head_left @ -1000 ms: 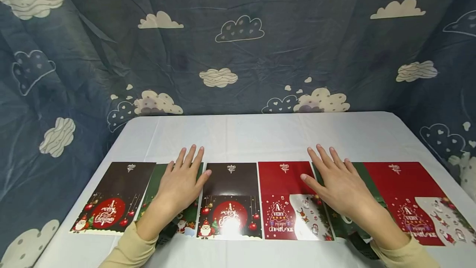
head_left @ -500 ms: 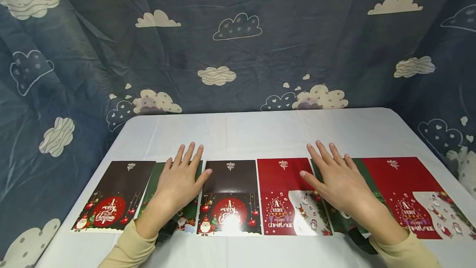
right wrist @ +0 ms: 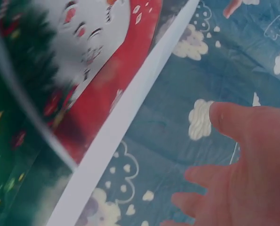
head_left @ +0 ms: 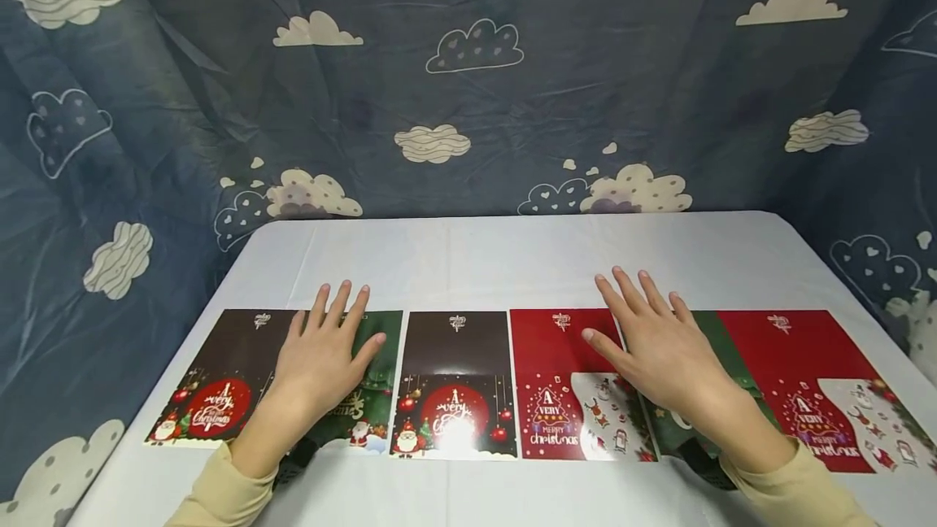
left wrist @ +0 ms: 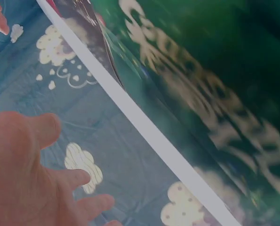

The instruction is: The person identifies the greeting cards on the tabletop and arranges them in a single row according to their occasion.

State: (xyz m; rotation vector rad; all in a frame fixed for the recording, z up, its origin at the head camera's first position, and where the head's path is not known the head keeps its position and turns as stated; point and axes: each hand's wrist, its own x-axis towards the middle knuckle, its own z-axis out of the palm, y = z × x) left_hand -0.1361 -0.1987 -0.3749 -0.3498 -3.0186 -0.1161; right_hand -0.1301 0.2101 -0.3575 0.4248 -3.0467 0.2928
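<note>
Several flat, glossy Christmas-printed pieces lie in a row on the white table. My left hand [head_left: 318,364], palm down with fingers spread, overlaps the left green piece [head_left: 381,352] and the edge of the far-left dark brown piece [head_left: 241,348]. Fingers spread likewise, my right hand [head_left: 662,348] overlaps the right green piece [head_left: 721,340] and the edge of a red piece [head_left: 534,348]. Neither hand grips anything. Both green pieces are partly hidden by the hands and forearms. In the left wrist view, gold lettering [left wrist: 215,108] shows on green beside my hand.
Between the hands lies another dark brown piece [head_left: 432,348], with light glaring off its lower half. A second red piece [head_left: 798,348] is at the far right. The white table [head_left: 454,259] runs back to a dark blue cloud-print cloth [head_left: 468,104].
My left hand has shifted left, uncovering more of the left green piece and overlapping the far-left brown one. The right hand has moved slightly left. The printed pieces have stayed put.
</note>
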